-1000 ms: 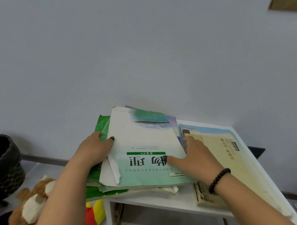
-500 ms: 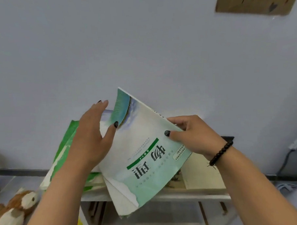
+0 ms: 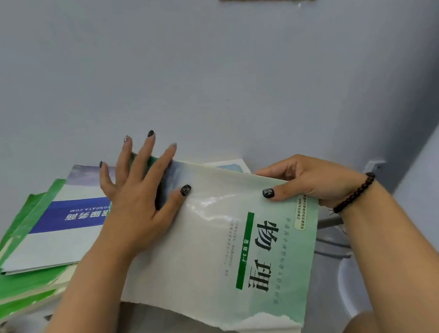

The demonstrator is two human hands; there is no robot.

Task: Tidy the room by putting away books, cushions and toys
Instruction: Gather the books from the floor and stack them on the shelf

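While the right hand [image 3: 312, 180] pinched the green book [image 3: 232, 243] titled "物理", the left hand [image 3: 139, 195] lay spread flat at its nine o'clock edge.

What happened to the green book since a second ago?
The pale green book was lifted off the pile and turned. The right hand, which lay flat on it, now grips its top edge. The left hand moved onto its cover, fingers spread. The blue-banded book, once covered, now shows; the green books stayed underneath.

2 hands [image 3: 139, 202], 1 pale green book [image 3: 217, 254], 1 blue-banded book [image 3: 57, 223], 1 bead bracelet [image 3: 353, 194]
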